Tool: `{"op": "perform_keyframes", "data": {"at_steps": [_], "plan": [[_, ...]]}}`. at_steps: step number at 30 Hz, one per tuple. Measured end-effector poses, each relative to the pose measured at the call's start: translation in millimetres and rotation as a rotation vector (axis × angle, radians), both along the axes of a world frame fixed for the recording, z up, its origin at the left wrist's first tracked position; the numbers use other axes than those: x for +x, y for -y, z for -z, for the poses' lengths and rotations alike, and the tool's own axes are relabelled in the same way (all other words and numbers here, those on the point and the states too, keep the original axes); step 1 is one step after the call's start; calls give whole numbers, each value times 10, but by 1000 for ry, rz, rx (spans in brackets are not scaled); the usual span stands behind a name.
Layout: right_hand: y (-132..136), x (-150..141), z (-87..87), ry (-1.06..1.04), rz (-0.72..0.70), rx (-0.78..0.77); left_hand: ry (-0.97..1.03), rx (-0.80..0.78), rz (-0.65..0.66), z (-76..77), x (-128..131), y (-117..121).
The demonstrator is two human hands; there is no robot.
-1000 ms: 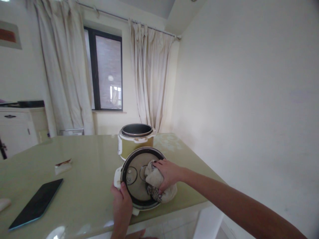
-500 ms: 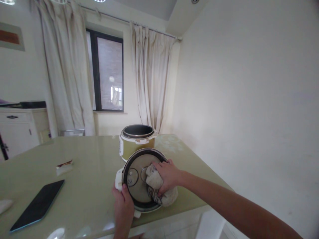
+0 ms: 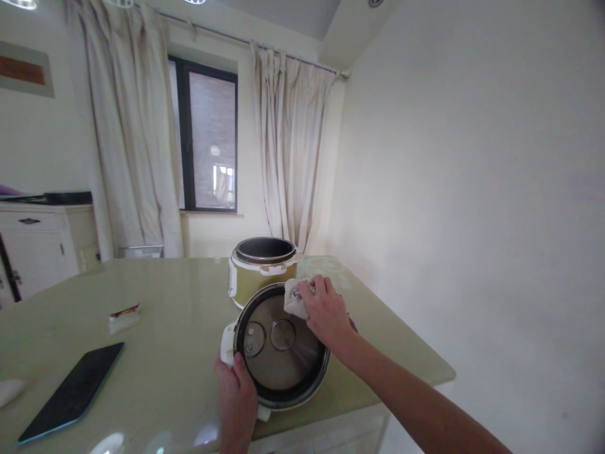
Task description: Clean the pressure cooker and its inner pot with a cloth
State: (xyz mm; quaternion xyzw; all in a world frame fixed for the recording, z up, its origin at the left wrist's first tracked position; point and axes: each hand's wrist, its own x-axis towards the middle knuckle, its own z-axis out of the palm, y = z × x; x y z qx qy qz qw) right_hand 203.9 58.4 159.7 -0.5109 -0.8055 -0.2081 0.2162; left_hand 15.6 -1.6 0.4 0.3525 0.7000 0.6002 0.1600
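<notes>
A round pressure cooker lid (image 3: 283, 362) is tilted up on the table, its metal inner face and dark sealing ring turned toward me. My left hand (image 3: 236, 391) grips its lower left edge, just under the white handle. Bunched in my right hand (image 3: 326, 312) is a pale patterned cloth (image 3: 295, 300), pressed at the lid's upper right rim. Directly behind the lid stands the green and white cooker body (image 3: 258, 277), uncovered, with a dark pot inside.
A dark tablet-like slab (image 3: 73, 391) lies on the glossy green table (image 3: 174, 328) at the left. Beyond it is a small brown and white packet (image 3: 125, 313). A white object (image 3: 9, 391) sits at the left edge. The wall (image 3: 449, 189) rises on the right.
My right hand has moved the cloth up from the lid's lower right face to its upper right rim, uncovering the middle. My left hand keeps its hold.
</notes>
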Motion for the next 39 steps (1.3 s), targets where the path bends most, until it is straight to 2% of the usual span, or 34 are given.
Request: {"op": "perform_keyframes", "data": {"at_steps": [3,7,9,12,15,18,21,24,27,31,35,39], "plan": [[-174,-218,206,6,22,-73,-35,27,-4,36,-1,-2],[-383,-613,446,-212,-41,-222,-60,22,-3,52,-7,0],[-414,-776,497,-297,-133,-257,-47,-22,-25,44,-10,-1],[-362,-890,541,-309,-336,-312,-21,-59,-40,44,-16,-16],[-245,-849,607,-238,-479,-381,-39,-44,-47,88,-28,-47],[-120,-743,713,-193,-530,-426,-79,-19,-73,162,-41,-78],[-13,-643,837,-168,-536,-486,-85,17,-70,205,-53,-89],[70,-553,914,-157,-548,-522,-78,1,-69,182,-54,-72],[140,-457,916,-122,-536,-552,-76,-18,-66,110,-47,-41],[214,-351,902,-159,-490,-504,-52,-55,-40,36,-50,-26],[235,-328,929,-192,-449,-551,-19,-57,-19,47,-62,-49],[233,-357,982,-192,-416,-526,29,-78,-4,58,-53,-55]]}}
